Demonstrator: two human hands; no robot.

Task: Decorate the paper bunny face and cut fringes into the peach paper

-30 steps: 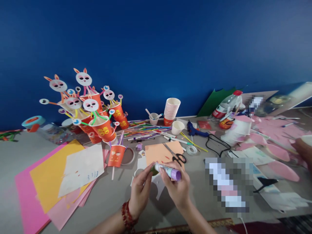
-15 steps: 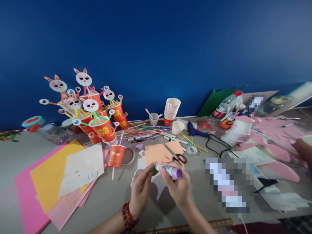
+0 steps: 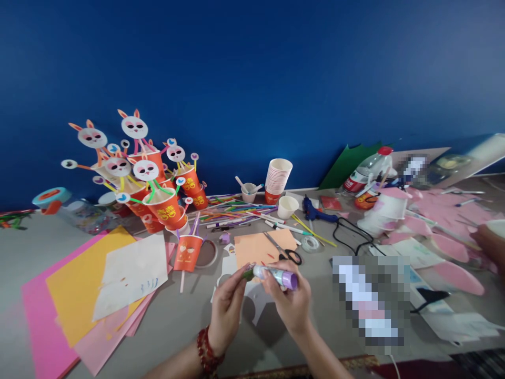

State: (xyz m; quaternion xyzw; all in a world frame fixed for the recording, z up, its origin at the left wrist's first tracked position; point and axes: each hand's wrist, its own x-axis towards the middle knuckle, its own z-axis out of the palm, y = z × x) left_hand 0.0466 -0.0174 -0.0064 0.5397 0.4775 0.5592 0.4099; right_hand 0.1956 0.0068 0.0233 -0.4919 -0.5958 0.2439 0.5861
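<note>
Both hands hold a glue stick (image 3: pixel 276 276) with a white body and purple end, lying sideways above the table. My right hand (image 3: pixel 290 302) is wrapped round its body. My left hand (image 3: pixel 228 308), with a red bead bracelet on the wrist, pinches the green cap end (image 3: pixel 248 272). White paper cut-outs (image 3: pixel 256 308) lie on the table right under the hands. An orange paper sheet (image 3: pixel 256 247) with black-handled scissors (image 3: pixel 288 254) on it lies just beyond.
Red paper cups with rabbit faces on straws (image 3: pixel 158 189) cluster at back left. Pink, yellow and white sheets (image 3: pixel 98 284) lie at left. A cup stack (image 3: pixel 278 179), straws and pens (image 3: pixel 240 210), blue glue gun (image 3: pixel 315 212), tape roll (image 3: pixel 310 242) and pink cut-outs (image 3: pixel 445 221) crowd the back and right. Another person's hand (image 3: pixel 491 242) shows at far right.
The glue stick has shifted slightly right and tilted a little in my hands. My grip on it stays the same.
</note>
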